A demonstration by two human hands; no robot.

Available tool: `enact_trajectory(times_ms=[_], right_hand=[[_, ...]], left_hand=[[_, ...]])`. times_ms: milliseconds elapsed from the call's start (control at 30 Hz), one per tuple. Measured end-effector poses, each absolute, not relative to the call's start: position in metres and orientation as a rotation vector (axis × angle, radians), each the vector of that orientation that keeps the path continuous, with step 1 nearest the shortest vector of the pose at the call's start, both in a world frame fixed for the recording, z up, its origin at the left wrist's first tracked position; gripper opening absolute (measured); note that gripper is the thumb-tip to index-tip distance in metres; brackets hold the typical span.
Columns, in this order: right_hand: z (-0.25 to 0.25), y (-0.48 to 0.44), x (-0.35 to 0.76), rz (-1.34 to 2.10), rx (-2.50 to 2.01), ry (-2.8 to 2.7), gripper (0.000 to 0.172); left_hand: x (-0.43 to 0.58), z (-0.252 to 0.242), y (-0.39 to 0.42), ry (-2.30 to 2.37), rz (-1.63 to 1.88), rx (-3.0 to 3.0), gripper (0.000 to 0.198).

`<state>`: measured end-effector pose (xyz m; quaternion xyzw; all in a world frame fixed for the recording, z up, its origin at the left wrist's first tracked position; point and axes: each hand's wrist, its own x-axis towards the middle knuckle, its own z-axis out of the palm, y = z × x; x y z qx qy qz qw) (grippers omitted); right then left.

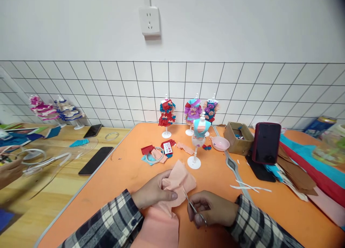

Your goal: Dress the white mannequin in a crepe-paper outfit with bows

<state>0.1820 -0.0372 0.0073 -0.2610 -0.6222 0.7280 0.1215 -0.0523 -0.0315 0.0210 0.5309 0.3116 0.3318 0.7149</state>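
Note:
Low in the middle of the head view, my left hand (155, 192) is closed on a sheet of peach crepe paper (161, 224), thumb on top. The paper is bunched at my thumb, and its long end hangs down toward me. My right hand (211, 208) grips a pair of small metal scissors (192, 206), whose tips touch the paper's right edge. Just beyond the paper stands a small white mannequin (201, 129) with a light blue and peach top. Left of it lie a clear ring (155, 155) and red, blue and peach scraps (147, 150).
Dressed mannequins (167, 113) stand by the tiled wall. To the right are a pink dish (220, 143), a cardboard box (238, 137), an upright phone (266, 143) and colored paper strips (318, 161). Another person's hand (10, 172) shows at the far left, near dark phones (95, 161).

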Motion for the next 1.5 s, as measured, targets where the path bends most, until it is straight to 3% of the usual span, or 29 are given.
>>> enact_trajectory(times_ms=[667, 1500], right_hand=[[0.0036, -0.0416, 0.1770, 2.152, -0.793, -1.749, 0.056], [0.0117, -0.0435, 0.1786, 2.161, -0.935, -1.731, 0.050]], left_hand=[[-0.0456, 0.0118, -0.0330, 0.787, 0.935, 1.111, 0.055], [-0.0444, 0.0134, -0.0341, 0.788, 0.973, 1.132, 0.059]])
